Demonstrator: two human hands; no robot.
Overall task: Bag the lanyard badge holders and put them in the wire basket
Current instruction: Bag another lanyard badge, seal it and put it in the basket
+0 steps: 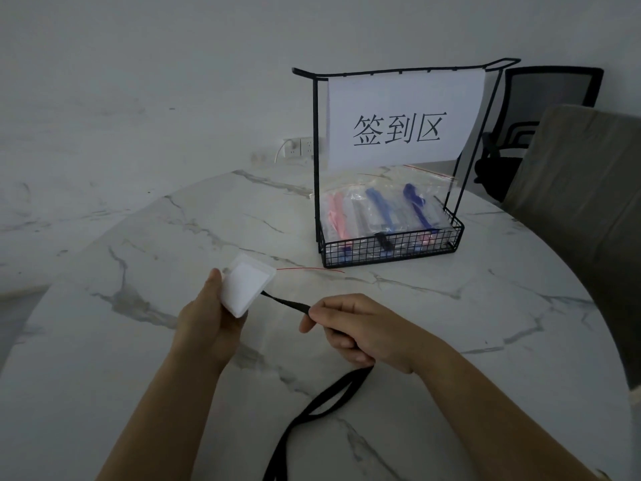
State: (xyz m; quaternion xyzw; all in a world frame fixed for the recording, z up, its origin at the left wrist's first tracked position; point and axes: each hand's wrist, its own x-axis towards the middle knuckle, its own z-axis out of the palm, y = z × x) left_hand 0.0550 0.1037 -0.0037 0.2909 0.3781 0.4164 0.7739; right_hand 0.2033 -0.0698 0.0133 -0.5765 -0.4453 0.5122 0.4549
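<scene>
Pre-bagging: left grip (204, 317) holds white badge holder (247, 285); right grip (360, 333) grasps black strap (288, 302); next, I judge, coil strap small for bagging.

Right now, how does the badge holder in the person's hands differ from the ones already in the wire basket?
The held badge holder is unbagged; the basket ones sit in clear zip bags. Its black strap runs through the right hand and trails across the table; theirs, pink and blue, are bundled up. The left hand holds it above the table; they lean inside the wire basket. All have straps.
</scene>
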